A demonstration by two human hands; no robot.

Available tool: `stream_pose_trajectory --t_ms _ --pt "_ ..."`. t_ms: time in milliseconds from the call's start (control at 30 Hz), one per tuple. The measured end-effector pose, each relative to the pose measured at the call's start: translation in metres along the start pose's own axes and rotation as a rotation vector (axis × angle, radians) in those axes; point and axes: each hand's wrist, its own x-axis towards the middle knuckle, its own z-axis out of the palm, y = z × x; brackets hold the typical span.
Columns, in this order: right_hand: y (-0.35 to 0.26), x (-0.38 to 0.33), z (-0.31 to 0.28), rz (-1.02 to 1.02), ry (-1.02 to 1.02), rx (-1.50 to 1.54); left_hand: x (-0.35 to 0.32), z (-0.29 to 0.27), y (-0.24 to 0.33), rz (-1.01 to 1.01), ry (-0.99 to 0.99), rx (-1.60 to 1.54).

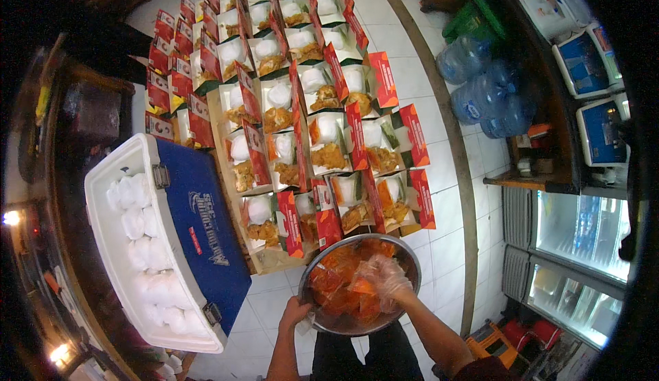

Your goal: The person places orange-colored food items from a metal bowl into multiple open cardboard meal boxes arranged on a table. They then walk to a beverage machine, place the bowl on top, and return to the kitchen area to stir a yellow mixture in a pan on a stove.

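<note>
Our bare left hand (295, 311) grips the rim, at 8 o'clock, of a round, silver metal bowl (410, 264) in front of our legs (336, 357). The bowl's open mouth points up at us; being round, it has hardly any long way, but we see it a bit wider from 9 to 3. Our right hand (384, 278), in a thin clear plastic glove (392, 283), reaches in from 5; we can't tell if its fingers are closed on anything.

At 9 sits a big blue-and-white plastic cooler (195, 244), open, its long side running from 11 to 5. From 10 to past 12 stand rows of open cardboard boxes (355, 137) with red flaps (419, 199), and the nearest ones crowd the bowl's far edge. At 1 are big, see-through blue jugs (508, 113), and at 3 glass-front fridges (566, 288) glow white.

The cooler holds smooth, white, roundish bundles (147, 252). Boxes hold white lumps (326, 128) and bumpy golden-brown food (328, 156). In the bowl lie wrinkly, shiny clear bags (340, 298) of red-orange stuff.
</note>
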Motion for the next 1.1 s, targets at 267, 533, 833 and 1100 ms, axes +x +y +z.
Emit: stream_pose_trajectory --t_ms 267,533,833,1100 --pt "-0.099 0.175 -0.133 -0.378 0.529 -0.354 -0.015 0.005 0.027 -0.081 0.019 0.144" --pt "-0.203 0.408 -0.152 -0.581 0.737 -0.631 -0.033 0.029 0.051 -0.247 0.058 0.094" --pt "-0.193 0.449 -0.121 -0.297 0.418 -0.985 -0.036 0.045 0.029 -0.193 0.127 -0.001" --pt "-0.056 0.111 -0.167 -0.241 0.39 -0.855 -0.028 0.06 -0.006 -0.039 0.164 -0.05"
